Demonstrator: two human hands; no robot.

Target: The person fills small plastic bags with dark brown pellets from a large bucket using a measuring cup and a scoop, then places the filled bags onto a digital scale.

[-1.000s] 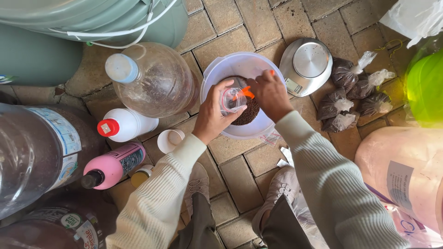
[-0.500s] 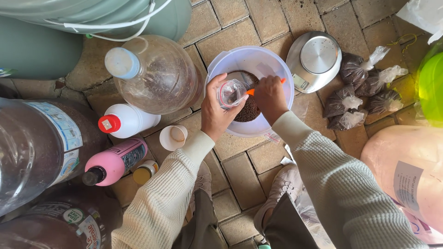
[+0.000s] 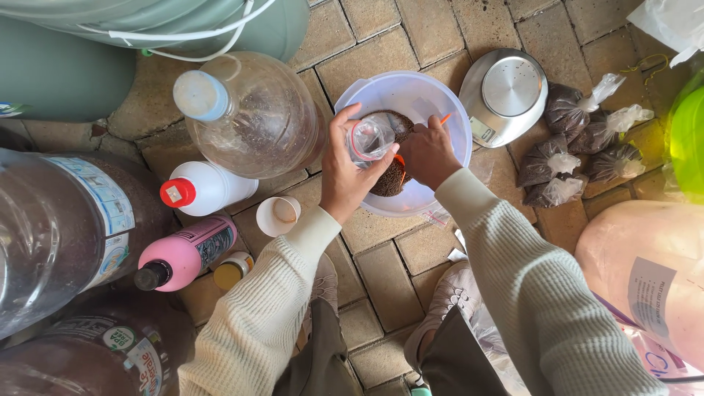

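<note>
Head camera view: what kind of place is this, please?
Probably an outdoor yard used for packing by hand. The ground is brick paving. A kitchen scale, tied bags of brown granules and large water bottles stand around the white bowl.

Light: we are seeing soft, even daylight falling from above, bright but not harsh.
Shadows: faint ones are pooling under the white bowl (image 3: 440,95) and around the big clear jug (image 3: 257,121) on the brick paving (image 3: 381,264).
Glare: the steel kitchen scale (image 3: 506,92) is throwing a pale sheen; the lime-green container (image 3: 689,139) is glowing, nearly blown out.
Focus: we are getting the left hand (image 3: 345,172) and right hand (image 3: 427,152) sharp, without motion blur.
Edges: the wide lens is bowing the large bottle (image 3: 66,227) at the left border, which is looking softer.
</note>
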